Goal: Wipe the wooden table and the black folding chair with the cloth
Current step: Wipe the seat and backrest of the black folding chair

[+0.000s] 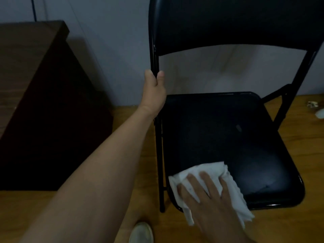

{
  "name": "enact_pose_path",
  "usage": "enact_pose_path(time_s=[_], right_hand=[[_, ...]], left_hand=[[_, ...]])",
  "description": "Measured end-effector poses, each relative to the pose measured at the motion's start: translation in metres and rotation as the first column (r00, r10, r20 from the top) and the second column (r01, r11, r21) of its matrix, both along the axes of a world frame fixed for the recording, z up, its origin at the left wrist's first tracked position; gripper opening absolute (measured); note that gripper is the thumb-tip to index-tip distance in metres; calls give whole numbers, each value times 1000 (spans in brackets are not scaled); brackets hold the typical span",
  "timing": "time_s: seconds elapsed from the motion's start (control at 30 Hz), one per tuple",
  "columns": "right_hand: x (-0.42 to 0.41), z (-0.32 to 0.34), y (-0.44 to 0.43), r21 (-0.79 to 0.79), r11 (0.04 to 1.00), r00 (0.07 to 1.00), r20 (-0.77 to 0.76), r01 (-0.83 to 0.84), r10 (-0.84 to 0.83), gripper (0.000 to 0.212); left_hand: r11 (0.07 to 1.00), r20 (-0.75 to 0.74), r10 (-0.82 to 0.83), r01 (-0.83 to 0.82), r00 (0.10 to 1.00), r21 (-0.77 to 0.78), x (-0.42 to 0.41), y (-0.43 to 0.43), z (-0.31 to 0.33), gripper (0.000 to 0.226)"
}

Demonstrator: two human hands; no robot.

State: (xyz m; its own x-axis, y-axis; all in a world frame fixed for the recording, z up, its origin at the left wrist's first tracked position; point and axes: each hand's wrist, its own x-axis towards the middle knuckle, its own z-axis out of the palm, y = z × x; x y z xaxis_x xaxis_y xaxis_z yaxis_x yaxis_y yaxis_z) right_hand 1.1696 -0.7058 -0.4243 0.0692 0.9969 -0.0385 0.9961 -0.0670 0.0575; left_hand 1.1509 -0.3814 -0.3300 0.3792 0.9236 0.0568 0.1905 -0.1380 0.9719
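Observation:
The black folding chair (228, 130) stands unfolded on the floor, its seat facing me and its backrest against the wall. My left hand (155, 88) grips the chair's left frame tube just below the backrest. My right hand (208, 195) lies flat with fingers spread on a crumpled white cloth (233, 188), pressing it onto the front left corner of the seat. Part of the cloth hangs over the seat's front edge. The dark wooden table (26, 55) is at the left, only its top corner and side panel showing.
The chair stands on a light wooden floor (133, 155). A grey wall is behind it. Small bits of pale litter (315, 109) lie on the floor at the far right. My light-coloured shoe (141, 233) shows at the bottom edge.

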Motion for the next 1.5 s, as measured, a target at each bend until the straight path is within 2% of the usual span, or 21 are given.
enact_pose_path(time_s=[0.1, 0.23, 0.37, 0.47, 0.53, 0.63, 0.73, 0.87, 0.97, 1.07, 1.13, 1.23, 1.27, 1.33, 1.37, 1.4, 1.43, 1.47, 1.5], right_hand=[[5, 11, 18, -76, 997, 999, -40, 16, -19, 58], [32, 20, 100, -217, 969, 984, -108, 116, -141, 74], [67, 17, 214, -155, 964, 960, -143, 218, -240, 68], [82, 19, 277, -207, 938, 947, -105, 277, -303, 74], [82, 17, 287, -215, 933, 947, -80, 290, -312, 70], [65, 16, 241, -111, 958, 949, -151, 263, -278, 53], [30, 11, 143, -35, 988, 978, -141, 150, -154, 58], [7, 10, 24, -99, 992, 993, -78, 76, -84, 64], [18, 19, -24, -184, 981, 996, -59, 62, -74, 69], [59, 29, -42, -242, 945, 970, -54, 218, -237, 80], [108, 33, -42, -212, 889, 911, 8, 405, -413, 73], [184, 38, -29, -118, 801, 809, 50, 587, -586, 62], [200, 38, -22, -106, 784, 790, 32, 612, -612, 60], [215, 33, -6, -111, 758, 761, -17, 643, -648, 58], [216, 28, 0, -103, 748, 751, -23, 655, -660, 58], [214, 25, 6, -95, 741, 743, -19, 664, -669, 59], [210, 25, 10, -86, 744, 747, -7, 662, -665, 61], [202, 26, 11, -78, 760, 763, 9, 645, -646, 63], [191, 26, 9, -72, 788, 791, 19, 611, -611, 66]], left_hand=[[1000, 2, -1, 1, 1000, 6, 1, 2, -4, 20], [1000, 1, -4, 4, 1000, 8, 2, 7, -12, 22], [998, 3, 7, -7, 1000, 57, 2, 9, -17, 32], [995, -6, 48, -48, 999, 92, 3, 9, -17, 25], [994, 6, 56, -56, 998, 98, 4, 8, -16, 20], [992, 29, 75, -78, 997, 95, 4, 3, -13, 17], [994, 20, 76, -77, 997, 81, 4, -2, -9, 16], [997, -15, 75, -75, 997, 13, 5, -3, -3, 22], [997, -111, 72, -76, 991, -29, 10, -4, -3, 49], [995, -158, 99, -99, 983, 11, 11, 0, -5, 51], [990, -190, 127, -113, 974, 82, 10, -4, -6, 48], [940, -355, 247, -134, 902, 313, 5, -40, -13, 59], [902, -396, 240, -53, 886, 429, 2, -61, -19, 63], [755, -563, 82, 317, 822, 574, -2, -104, -35, 68], [672, -689, -21, 520, 724, 527, 0, -120, -44, 72], [627, -798, -109, 664, 592, 407, 3, -132, -52, 77], [630, -869, -176, 731, 463, 261, 9, -141, -58, 80], [661, -897, -232, 738, 376, 138, 16, -144, -61, 81], [692, -902, -279, 720, 329, 49, 23, -141, -61, 80]])
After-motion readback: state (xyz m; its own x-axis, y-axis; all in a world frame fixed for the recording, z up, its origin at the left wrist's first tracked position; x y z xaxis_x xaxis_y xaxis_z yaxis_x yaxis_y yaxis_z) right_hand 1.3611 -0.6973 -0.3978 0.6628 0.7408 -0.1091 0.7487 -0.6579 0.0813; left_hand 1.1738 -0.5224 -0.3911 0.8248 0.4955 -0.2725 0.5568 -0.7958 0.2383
